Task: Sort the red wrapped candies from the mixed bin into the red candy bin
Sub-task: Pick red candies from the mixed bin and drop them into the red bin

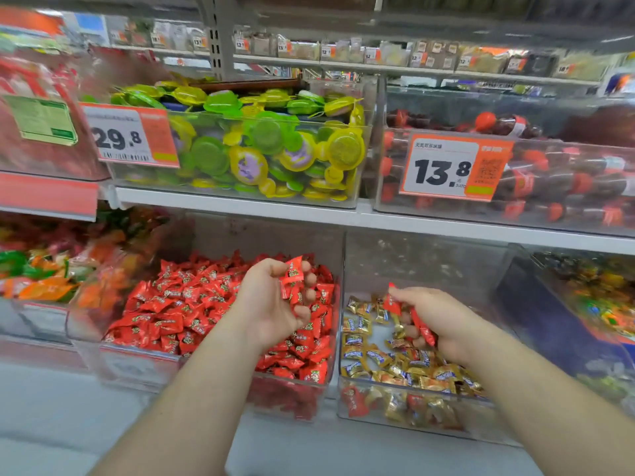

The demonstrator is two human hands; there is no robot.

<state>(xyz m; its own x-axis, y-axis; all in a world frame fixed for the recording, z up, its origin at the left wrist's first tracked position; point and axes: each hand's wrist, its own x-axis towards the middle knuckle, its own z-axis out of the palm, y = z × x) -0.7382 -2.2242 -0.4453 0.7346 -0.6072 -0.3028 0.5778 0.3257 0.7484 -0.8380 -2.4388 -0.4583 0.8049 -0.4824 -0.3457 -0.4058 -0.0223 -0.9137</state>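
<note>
Two clear bins side by side: we see the red candy bin (113,359) left, mixed bin (347,396) right. Left hand (271,300) over red bin, fingers curled around red candies (292,274). Right hand (436,321) in mixed bin, pinching red pieces (424,329).

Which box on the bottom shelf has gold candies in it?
The clear box under the right hand. The neighbouring box under the left hand holds only red ones.

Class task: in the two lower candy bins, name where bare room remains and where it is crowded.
Bare floor shows in the mixed bin, behind the gold candies, below the right hand. The red candy bin is heaped full under the left hand.
</note>
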